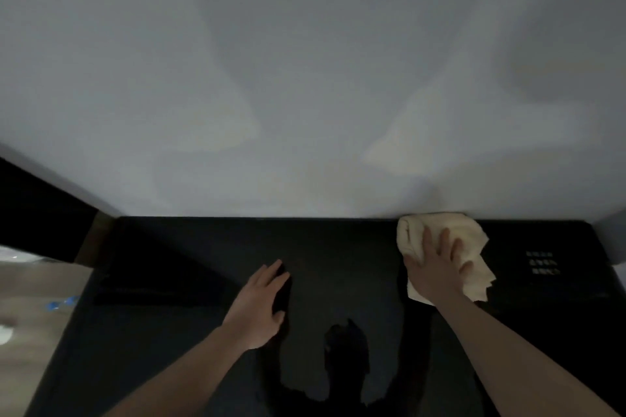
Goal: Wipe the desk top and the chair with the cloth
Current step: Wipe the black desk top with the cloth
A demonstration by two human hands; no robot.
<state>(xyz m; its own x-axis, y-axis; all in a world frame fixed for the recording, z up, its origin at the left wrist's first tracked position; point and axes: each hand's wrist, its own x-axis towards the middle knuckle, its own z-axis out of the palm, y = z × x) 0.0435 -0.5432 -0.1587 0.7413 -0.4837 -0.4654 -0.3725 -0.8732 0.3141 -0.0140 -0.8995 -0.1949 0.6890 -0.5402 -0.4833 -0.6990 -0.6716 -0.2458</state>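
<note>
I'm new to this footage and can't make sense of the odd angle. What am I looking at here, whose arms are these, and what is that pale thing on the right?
There is no machine here. The single picture comes from a wide-angle camera worn on a person's head, looking forward and down, so both arms reach in from the bottom. The dark glossy surface is the desk top, pushed against a pale wall; it reflects the person's outline. The right hand presses flat, fingers spread, on a cream cloth at the desk's far right, near the wall. The left hand rests open on the desk, holding nothing. Some small light markings sit further right, too blurred to read. No chair shows in this view.
</note>
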